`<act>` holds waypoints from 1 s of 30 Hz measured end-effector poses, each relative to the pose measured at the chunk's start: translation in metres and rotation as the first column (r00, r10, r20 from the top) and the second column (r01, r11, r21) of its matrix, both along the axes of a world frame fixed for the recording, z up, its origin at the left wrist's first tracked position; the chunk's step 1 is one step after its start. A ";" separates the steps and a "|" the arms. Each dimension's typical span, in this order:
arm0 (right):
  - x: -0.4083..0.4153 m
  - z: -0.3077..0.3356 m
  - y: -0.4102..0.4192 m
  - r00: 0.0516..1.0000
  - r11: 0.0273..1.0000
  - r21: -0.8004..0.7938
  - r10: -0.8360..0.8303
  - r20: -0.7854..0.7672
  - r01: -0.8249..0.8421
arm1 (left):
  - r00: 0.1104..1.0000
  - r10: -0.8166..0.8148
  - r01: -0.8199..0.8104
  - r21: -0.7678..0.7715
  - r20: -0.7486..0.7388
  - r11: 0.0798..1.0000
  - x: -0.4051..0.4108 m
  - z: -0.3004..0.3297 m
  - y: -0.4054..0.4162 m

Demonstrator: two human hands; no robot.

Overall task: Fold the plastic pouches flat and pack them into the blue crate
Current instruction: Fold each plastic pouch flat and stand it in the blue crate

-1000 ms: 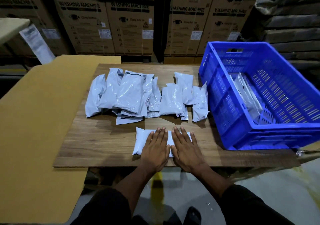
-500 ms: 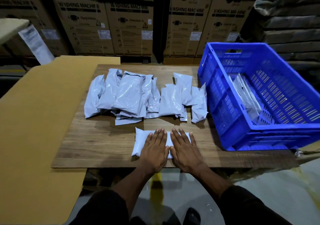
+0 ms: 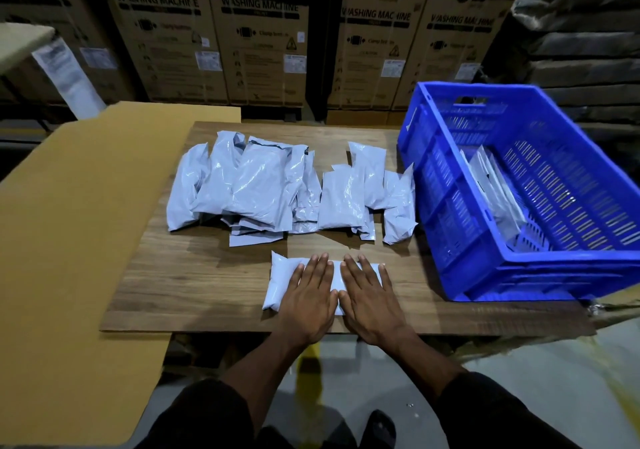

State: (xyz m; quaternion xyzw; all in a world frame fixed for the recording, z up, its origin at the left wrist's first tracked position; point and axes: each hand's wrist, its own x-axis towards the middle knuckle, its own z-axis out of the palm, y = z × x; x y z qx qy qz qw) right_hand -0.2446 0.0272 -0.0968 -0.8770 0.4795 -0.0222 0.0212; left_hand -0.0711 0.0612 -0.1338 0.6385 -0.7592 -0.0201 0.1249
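Dim overall — glare on the glossy pouches [image 3: 263,185], wide-angle bending and blur at edges.

Person, head view. Left hand [image 3: 309,298] and right hand [image 3: 370,299] bare: no gloves, rings or watch visible. Forearms bare. Dark, apparently black trousers [image 3: 214,417] over both thighs. One dark shoe [image 3: 381,429] visible between the knees.

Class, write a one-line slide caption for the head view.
Both hands press a white pouch flat on the wooden board beside the blue crate.
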 end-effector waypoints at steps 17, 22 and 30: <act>0.001 0.010 0.000 0.996 0.998 0.059 -0.032 -0.079 0.037 | 0.987 0.155 -0.152 0.086 -0.033 0.985 0.015 0.015 0.008; 0.000 0.011 0.000 0.994 0.993 0.098 -0.049 -0.102 0.059 | 0.984 0.176 -0.174 0.086 -0.019 0.981 0.020 0.016 0.011; -0.030 0.013 0.004 0.982 0.969 0.166 -0.174 -0.069 0.183 | 0.982 0.190 -0.189 0.004 -0.024 0.982 0.022 0.014 0.012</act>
